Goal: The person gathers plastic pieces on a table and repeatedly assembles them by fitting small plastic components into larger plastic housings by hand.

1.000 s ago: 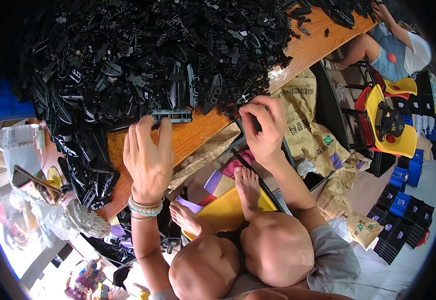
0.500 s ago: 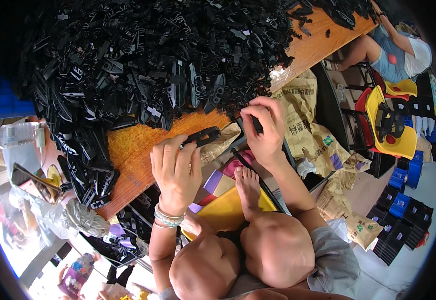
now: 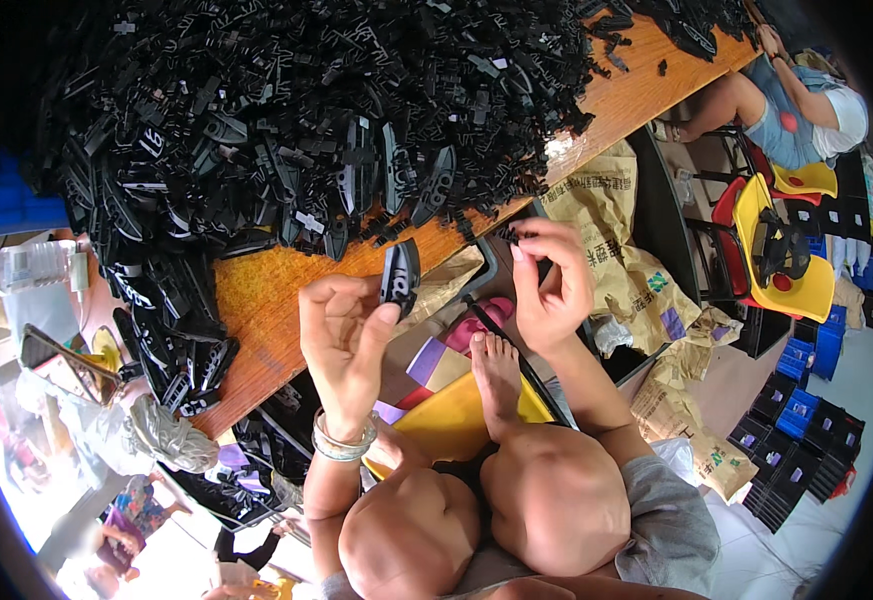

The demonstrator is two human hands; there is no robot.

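Note:
A small boat-shaped black plastic part (image 3: 400, 272) with pale markings stands tilted between the thumb and fingers of my left hand (image 3: 344, 338), over the near edge of the table. To the right, level with it, my right hand (image 3: 554, 285) is pinched on a tiny dark plastic piece (image 3: 514, 238), whose exact shape is too small to tell. My two hands are apart. Just beyond them lies a large heap of black plastic parts (image 3: 286, 110), long shells mixed with small clips.
The orange wooden table (image 3: 276, 290) shows along its near edge. Below are my knees, a foot and a yellow seat (image 3: 446, 425). Brown paper sacks (image 3: 611, 220) lie to the right, near yellow chairs (image 3: 796, 270) and stacked crates (image 3: 806, 420). Another person (image 3: 806, 110) sits far right.
My left hand has turned, swinging the black part from lying nearly level to standing upright with its marked face showing. My right hand has shifted slightly right and down, and a tiny piece shows at its fingertips.

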